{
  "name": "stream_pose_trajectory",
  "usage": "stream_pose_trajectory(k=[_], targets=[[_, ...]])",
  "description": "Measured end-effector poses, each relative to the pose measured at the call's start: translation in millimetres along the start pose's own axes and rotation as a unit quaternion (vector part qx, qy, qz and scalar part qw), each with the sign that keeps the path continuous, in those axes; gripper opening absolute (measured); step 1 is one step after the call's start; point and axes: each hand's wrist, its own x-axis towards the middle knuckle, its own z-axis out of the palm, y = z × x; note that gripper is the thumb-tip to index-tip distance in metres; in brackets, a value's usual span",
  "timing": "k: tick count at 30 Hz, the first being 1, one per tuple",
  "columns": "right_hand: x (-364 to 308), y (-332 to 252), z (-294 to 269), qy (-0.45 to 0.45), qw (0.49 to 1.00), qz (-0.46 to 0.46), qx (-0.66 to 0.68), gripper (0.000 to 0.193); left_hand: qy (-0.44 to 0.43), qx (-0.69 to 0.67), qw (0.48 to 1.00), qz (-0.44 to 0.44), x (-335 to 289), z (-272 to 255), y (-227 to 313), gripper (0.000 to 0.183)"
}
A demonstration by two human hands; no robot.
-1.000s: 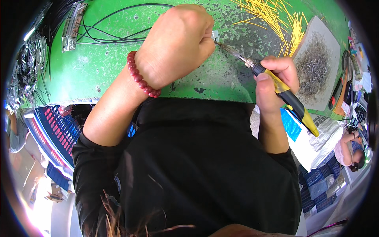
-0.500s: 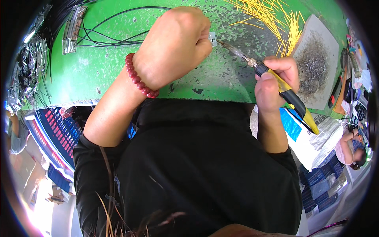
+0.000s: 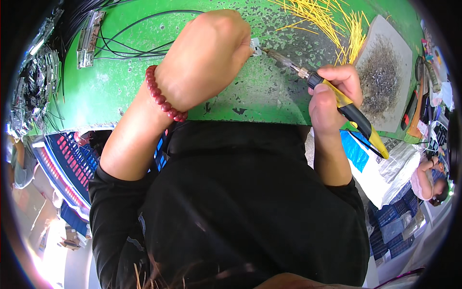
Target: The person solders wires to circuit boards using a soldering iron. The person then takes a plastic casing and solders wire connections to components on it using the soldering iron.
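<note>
My left hand [image 3: 204, 60] is closed above the green worktop, a red bead bracelet [image 3: 161, 96] round its wrist. Its fingertips are hidden behind the hand. A small pale piece with dark marks [image 3: 256, 47] sticks out from them. My right hand [image 3: 334, 98] grips a soldering iron [image 3: 358, 118] with a yellow and black handle. The iron's tip points left and ends right beside the pale piece; whether they touch I cannot tell. Thin black wires [image 3: 144, 50] run from behind my left hand to a bundle of clear and metallic strips [image 3: 89, 39].
Thin yellow wires [image 3: 353, 36] lie loose at the back. A grey board [image 3: 385, 72] with dark specks stands to their right, with hand tools [image 3: 416, 106] past it. Shiny parts [image 3: 29, 86] crowd the left edge. Another person [image 3: 426, 183] is at the far right.
My left hand has shifted slightly left with the pale piece. The soldering iron's tip and my right hand have followed a little to the left.
</note>
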Motion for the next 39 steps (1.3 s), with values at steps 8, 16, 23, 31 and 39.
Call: stream_pose_trajectory(k=[8,16,23,31,39], targets=[[1,0,-1,-0.020,1.000,0.022,-0.001,0.019,-0.036,0.010,0.999,-0.016,6,-3,0,0.009],[2,-1,4,-0.007,1.000,0.025,-0.012,0.019,-0.050,-0.028,0.998,-0.010,10,-8,3,0.011],[4,-4,5,-0.016,0.999,0.044,-0.017,0.018,-0.047,-0.030,0.998,-0.014,10,-8,3,0.010],[0,2,2,0.034,0.999,0.004,-0.006,0.021,-0.032,0.007,0.999,-0.014,6,-1,-3,0.009],[-2,6,-1,0.041,0.999,-0.013,0.019,0.025,-0.030,0.005,0.999,-0.011,5,-1,-4,0.008]])
